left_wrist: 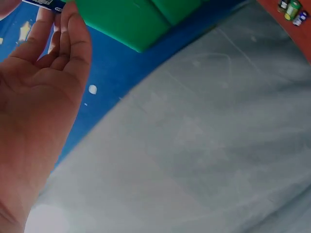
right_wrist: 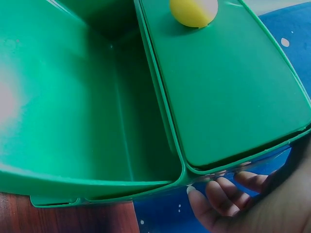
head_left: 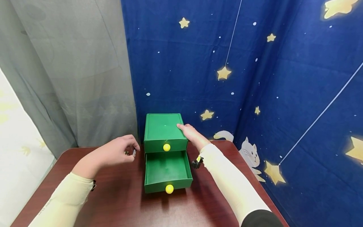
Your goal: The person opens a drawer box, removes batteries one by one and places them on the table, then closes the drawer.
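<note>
A small green two-drawer cabinet (head_left: 163,127) stands on the table, its lower drawer (head_left: 167,168) pulled out and bare inside. The upper drawer (head_left: 153,146) is closed. My left hand (head_left: 113,153), left of the cabinet, pinches a small battery (head_left: 134,153) between thumb and fingertips; in the left wrist view the battery (left_wrist: 44,5) shows a dark blue printed side, partly cut off by the frame. My right hand (head_left: 193,135) holds the cabinet's upper right edge, thumb on top and fingers along the side. The right wrist view shows those fingers (right_wrist: 226,196) bent against the side wall.
Several small batteries (left_wrist: 293,9) lie on the reddish-brown table (head_left: 113,192), mostly hidden behind my left hand in the head view. Yellow round knobs (head_left: 169,189) stick out from the drawer fronts. Grey and blue curtains (head_left: 181,69) hang behind the table.
</note>
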Tool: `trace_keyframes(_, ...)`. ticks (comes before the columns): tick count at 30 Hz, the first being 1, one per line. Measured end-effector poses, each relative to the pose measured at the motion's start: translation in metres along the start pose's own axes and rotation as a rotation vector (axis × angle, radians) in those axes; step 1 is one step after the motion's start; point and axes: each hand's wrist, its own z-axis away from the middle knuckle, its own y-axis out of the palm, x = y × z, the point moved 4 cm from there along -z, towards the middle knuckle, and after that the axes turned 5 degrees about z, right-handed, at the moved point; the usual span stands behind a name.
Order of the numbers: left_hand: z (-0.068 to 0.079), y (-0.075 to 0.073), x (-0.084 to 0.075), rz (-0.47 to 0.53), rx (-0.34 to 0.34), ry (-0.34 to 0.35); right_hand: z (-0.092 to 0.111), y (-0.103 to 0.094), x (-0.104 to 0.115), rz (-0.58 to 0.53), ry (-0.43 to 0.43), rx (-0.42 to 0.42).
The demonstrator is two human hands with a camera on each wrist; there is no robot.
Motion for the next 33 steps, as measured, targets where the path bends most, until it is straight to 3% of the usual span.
trace_keyframes(6, 0.008, -0.008, 0.017, -0.006, -0.038, -0.009, -0.001, 0.001, 0.000, 0.015, -0.006, -0.002)
trace_keyframes(13, 0.014, -0.016, 0.042, -0.042, -0.060, -0.070, 0.000, 0.000, 0.000, 0.016, -0.008, -0.006)
trace_keyframes(22, 0.019, -0.024, 0.073, -0.081, -0.141, -0.097, 0.002, 0.000, 0.002, -0.009, 0.000, 0.002)
trace_keyframes(33, 0.026, -0.027, 0.105, -0.104, -0.188, -0.136, 0.002, 0.001, 0.001, -0.014, 0.007, 0.001)
